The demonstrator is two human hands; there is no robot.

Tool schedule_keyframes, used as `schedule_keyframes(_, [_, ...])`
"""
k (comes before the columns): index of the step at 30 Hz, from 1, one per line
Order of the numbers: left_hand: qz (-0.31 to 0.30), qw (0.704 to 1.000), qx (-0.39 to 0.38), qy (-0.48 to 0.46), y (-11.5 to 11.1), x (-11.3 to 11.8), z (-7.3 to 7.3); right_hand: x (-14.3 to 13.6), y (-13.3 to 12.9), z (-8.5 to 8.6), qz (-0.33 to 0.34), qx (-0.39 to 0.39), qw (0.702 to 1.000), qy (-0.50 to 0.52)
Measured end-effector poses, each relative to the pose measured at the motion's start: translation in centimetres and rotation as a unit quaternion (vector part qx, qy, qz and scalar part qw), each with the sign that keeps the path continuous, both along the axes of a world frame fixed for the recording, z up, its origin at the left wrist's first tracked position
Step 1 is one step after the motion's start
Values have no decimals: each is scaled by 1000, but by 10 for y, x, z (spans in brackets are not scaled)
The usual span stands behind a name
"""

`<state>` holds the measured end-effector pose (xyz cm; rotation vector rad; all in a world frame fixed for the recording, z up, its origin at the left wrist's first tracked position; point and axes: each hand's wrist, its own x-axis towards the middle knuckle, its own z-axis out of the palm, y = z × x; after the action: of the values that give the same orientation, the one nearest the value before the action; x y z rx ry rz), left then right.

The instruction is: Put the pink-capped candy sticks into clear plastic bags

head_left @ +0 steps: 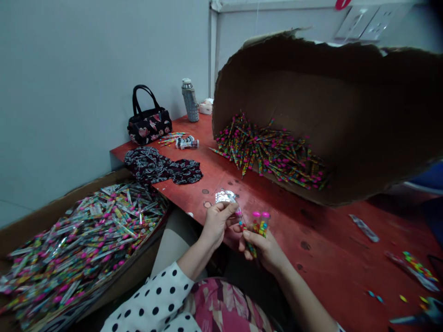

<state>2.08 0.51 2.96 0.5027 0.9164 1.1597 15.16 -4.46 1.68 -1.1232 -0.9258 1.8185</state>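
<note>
My left hand (217, 222) is closed in a pinch on a shiny clear wrapper (224, 197), whose crumpled end sticks up past the fingers. My right hand (263, 246) is closed around several slim tubes of coloured candies (262, 226), two with pink caps pointing up. Between the hands, one candy tube (241, 220) slants down from the left fingertips to the right fingers. Whether it lies inside the wrapper, I cannot tell. Both hands are above the near edge of the red table (221, 173). Fingers partly hide the lower ends of the tubes.
A cardboard box (277, 87) lies on its side, with a pile of candy tubes (273, 152). At lower left, another box (114, 177) holds wrapped tubes. A handbag (150, 127), flask (190, 101), dark cloth (162, 166), loose candies (418, 266) and scissors (415, 318) are around.
</note>
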Motion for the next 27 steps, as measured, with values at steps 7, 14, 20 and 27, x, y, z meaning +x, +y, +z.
schedule_keyframes(7, [-43, 999, 0, 3, -7, 5, 1, -5, 5, 3, -15, -4, 999, 29])
schedule_keyframes(14, [34, 999, 24, -14, -15, 13, -7, -12, 2, -5, -62, 31, 997, -23])
schedule_keyframes(20, [-35, 998, -18, -54, -31, 22, -11, -13, 6, -3, -52, 22, 998, 17])
schedule_keyframes(27, [50, 997, 8, -66, -15, 5, -6, -15, 0, -1, -74, -31, 995, 59])
